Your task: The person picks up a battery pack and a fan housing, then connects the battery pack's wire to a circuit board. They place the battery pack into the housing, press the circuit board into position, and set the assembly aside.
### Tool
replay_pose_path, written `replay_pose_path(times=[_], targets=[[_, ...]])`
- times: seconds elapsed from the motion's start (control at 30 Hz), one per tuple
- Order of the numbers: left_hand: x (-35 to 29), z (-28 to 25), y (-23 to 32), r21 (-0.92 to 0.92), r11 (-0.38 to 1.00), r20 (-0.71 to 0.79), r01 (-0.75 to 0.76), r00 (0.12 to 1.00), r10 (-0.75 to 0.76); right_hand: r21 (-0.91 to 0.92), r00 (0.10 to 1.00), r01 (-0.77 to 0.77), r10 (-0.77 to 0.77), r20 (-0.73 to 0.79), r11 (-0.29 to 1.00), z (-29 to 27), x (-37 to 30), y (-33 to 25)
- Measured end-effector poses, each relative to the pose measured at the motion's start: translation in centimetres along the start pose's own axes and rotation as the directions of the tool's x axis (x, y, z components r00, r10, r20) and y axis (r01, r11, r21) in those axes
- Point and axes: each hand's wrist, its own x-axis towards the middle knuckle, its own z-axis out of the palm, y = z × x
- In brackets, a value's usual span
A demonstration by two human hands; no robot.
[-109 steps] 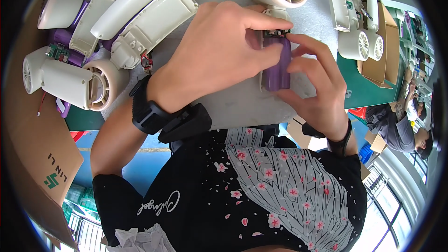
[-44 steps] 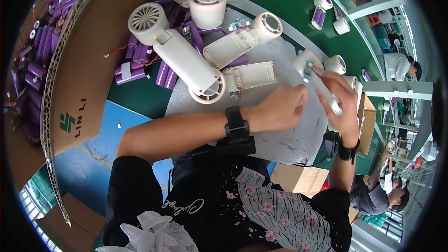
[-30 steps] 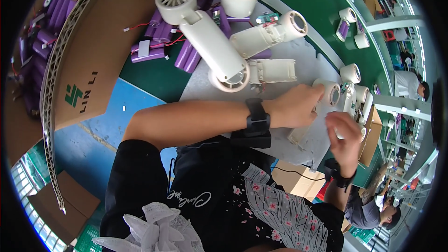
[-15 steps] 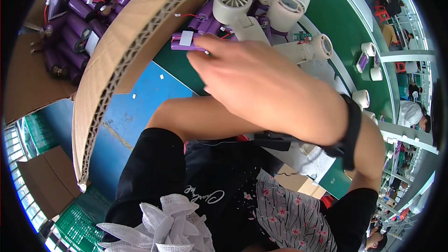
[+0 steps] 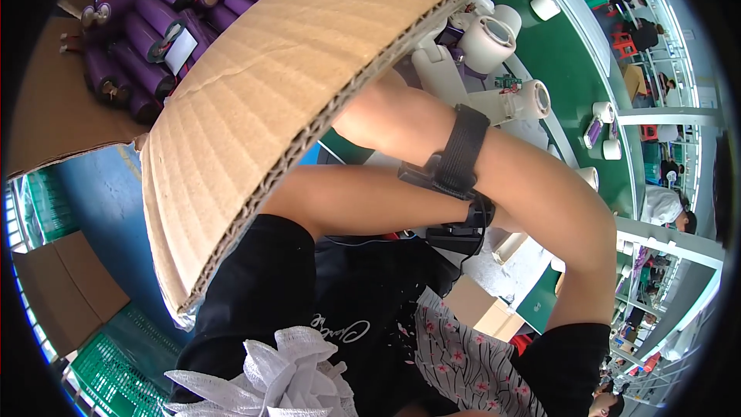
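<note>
My right hand (image 5: pixel 394 116) reaches left behind a raised cardboard flap (image 5: pixel 262 85); its fingers are hidden there, so what they touch cannot be seen. A black strap (image 5: pixel 463 150) is around the right wrist. Under the right forearm, my left hand (image 5: pixel 505 221) shows only as a sliver of skin past its own black wrist strap, its fingers out of sight. Just beyond the right hand lie white handheld fan bodies (image 5: pixel 488 44), one with a small green circuit board (image 5: pixel 508 83) on it. Purple battery packs (image 5: pixel 147 38) with wires fill the cardboard box at upper left.
A green work surface (image 5: pixel 567 54) runs along the right, carrying more white fan parts (image 5: pixel 602 120). Green plastic crates (image 5: pixel 116 371) and an open carton (image 5: pixel 69 286) stand at lower left. People (image 5: pixel 668 208) sit at far right.
The cardboard flap now covers more of the view, hiding the battery packs beside the fan bodies. My right hand, earlier at a purple battery pack, has gone behind the flap.
</note>
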Motion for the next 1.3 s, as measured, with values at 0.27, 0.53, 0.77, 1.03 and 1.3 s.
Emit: replay_pose_path(times=[0.27, 0.53, 0.77, 1.03, 1.3], targets=[[-1.1, -1.1, 1.0, 0.063, 0.996, 0.152, 0.07, 0.985, -0.079, 0.13, 0.995, -0.039, 0.026, 0.098, 0.991, -3.5, 0.4, 0.0], [-0.9, -1.6, 1.1, 0.125, 0.984, 0.324, 0.128, 0.932, -0.163, 0.88, 0.893, -0.241, 0.448, 0.037, 0.408, -14.3, -5.5, -1.2], [-1.3, 1.3, 0.4, 0.176, 0.983, 0.253, 0.051, 0.963, -0.095, 0.932, 0.47, 0.185, 0.805, -0.361, 0.311, -19.8, -24.1, -2.9], [-0.2, 1.9, 0.9, 0.187, 0.976, 0.167, 0.111, 0.976, -0.143, 0.999, 0.074, 0.011, 0.997, -0.035, 0.034, -14.4, -34.1, -5.5], [-0.6, 0.3, 1.4, 0.064, 0.987, 0.248, 0.147, 0.956, -0.159, 0.994, 0.064, -0.055, 0.994, -0.093, 0.096, -10.3, -34.2, -5.1]])
